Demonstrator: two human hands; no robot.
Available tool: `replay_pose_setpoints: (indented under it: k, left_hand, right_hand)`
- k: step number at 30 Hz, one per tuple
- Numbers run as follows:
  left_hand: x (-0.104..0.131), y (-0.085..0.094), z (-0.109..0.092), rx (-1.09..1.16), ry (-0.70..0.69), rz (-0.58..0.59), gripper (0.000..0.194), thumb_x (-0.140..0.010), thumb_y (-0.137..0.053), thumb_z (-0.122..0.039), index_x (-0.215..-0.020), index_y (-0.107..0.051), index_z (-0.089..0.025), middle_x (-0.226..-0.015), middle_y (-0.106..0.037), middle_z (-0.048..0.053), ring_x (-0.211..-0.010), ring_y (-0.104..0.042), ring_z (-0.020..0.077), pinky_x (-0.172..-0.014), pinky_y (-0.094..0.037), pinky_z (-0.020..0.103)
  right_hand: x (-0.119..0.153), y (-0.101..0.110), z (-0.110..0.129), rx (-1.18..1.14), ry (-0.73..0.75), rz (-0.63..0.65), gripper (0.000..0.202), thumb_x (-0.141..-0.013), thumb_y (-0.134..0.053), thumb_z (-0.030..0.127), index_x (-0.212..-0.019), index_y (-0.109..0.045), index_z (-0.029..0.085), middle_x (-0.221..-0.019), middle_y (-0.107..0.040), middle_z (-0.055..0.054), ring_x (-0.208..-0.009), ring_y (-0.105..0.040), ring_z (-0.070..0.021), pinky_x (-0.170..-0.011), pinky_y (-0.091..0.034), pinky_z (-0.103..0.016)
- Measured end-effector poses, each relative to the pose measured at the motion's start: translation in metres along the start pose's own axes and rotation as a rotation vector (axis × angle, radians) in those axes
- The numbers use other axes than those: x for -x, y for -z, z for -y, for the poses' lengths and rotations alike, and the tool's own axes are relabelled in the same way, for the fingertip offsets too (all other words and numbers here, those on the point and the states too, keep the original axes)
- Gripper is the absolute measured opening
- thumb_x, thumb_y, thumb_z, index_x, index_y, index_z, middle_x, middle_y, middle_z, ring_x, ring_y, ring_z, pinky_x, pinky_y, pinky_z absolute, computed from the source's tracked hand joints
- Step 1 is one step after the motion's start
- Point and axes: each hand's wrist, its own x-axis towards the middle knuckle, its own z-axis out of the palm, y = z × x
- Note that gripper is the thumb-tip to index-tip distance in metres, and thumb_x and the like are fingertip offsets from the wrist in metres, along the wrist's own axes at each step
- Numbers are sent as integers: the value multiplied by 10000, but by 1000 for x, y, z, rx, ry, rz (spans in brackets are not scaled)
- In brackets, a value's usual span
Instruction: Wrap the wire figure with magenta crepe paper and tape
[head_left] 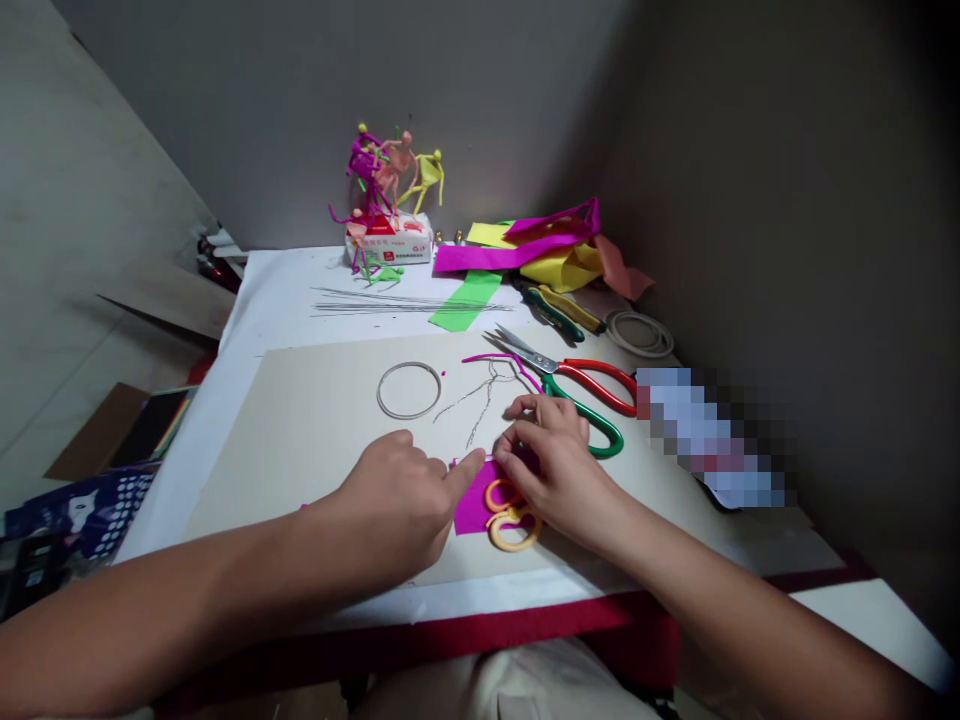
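Note:
My left hand [409,490] is curled, with its index finger stretched to the top edge of a small piece of magenta crepe paper [469,512]. The fingers of my right hand [544,450] are pinched at the same edge, beside a thin whitish strip; what lies between them is too small to make out. Orange-handled scissors [504,514] rest on the paper, their blades hidden. Just beyond my hands lies a twisted wire figure [491,378], part of its top wrapped in magenta. Large scissors [551,367] with red and green handles lie beside it, partly behind my right hand.
A wire ring [409,416] lies on the beige board [285,430]. Farther back are straight wires [405,303], crepe paper strips [517,248], pliers [559,312] and a tape coil [637,335]. Several coloured figures [394,170] stand on a tissue pack [405,245]. A blurred object [712,440] is right.

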Motion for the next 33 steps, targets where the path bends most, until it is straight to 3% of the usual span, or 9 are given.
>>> replay_pose_setpoints:
  k: [5, 17, 33]
  left_hand:
    - [-3, 0, -1, 10, -28, 152, 462, -835, -415, -150, -1279, -516, -75, -681, -685, 73, -566, -623, 240, -573, -409, 397]
    - [-14, 8, -5, 18, 53, 403, 424, -831, -449, -155, -1243, -525, -94, -721, -710, 90, -607, -651, 250, -575, -377, 361]
    - [-15, 12, -5, 37, 78, 483, 554, -810, -458, -133, -1363, -436, -109, -732, -716, 94, -618, -658, 254, -512, -366, 332]
  right_hand:
    - [1, -2, -1, 10, 4, -18, 129, -848, -538, 239, -744, -610, 211, -1136, -507, -70, -1031, -429, -262, -817, -339, -435]
    - [1, -4, -2, -1, -8, -37, 115, -841, -555, 239, -745, -611, 211, -1123, -516, -63, -1038, -430, -256, -836, -334, -433]
    - [1, -7, -3, 28, 4, -59, 121, -837, -556, 249, -739, -616, 211, -1116, -528, -73, -1030, -430, -268, -804, -334, -431]
